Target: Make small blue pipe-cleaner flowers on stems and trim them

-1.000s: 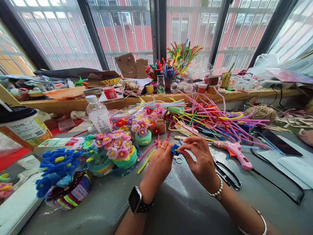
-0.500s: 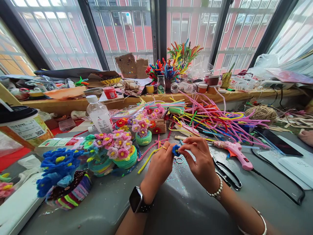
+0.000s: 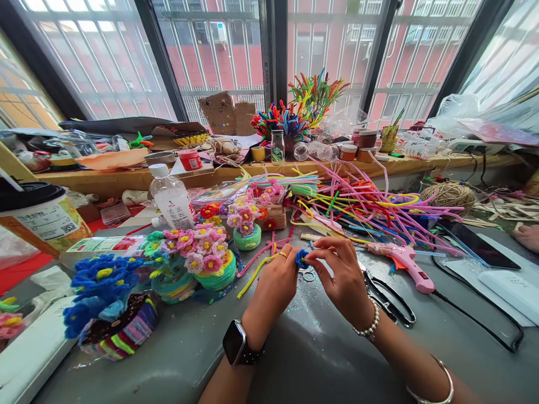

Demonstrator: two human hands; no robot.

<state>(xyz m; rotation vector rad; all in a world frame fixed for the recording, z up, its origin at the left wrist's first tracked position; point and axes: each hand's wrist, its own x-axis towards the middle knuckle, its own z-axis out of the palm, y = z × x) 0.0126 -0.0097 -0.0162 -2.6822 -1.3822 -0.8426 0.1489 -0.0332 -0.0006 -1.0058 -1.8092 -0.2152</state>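
Observation:
A small blue pipe-cleaner flower [image 3: 301,258] is held between both hands above the grey table [image 3: 295,359]. My left hand [image 3: 275,280], with a watch at its wrist, is closed on the flower's left side. From the right, the thumb and index finger of my right hand [image 3: 339,272] pinch the flower's edge. Just below the flower, the handle loops of small scissors [image 3: 307,275] show; their blades are hidden. Black-handled pliers [image 3: 389,300] lie beside my right wrist. Glitter is scattered on the table under the hands.
Finished pipe-cleaner flower pots stand at left: a blue one [image 3: 103,286] and a pink one [image 3: 208,261]. A pink glue gun [image 3: 406,264] with a cord and a phone [image 3: 484,245] lie right. Loose pipe cleaners [image 3: 366,202] pile up behind. Another person's hand [image 3: 528,235] rests far right.
My right hand has shifted very slightly left, staying at the flower. My left hand has hardly moved. The other person's hand at the far right has moved slightly.

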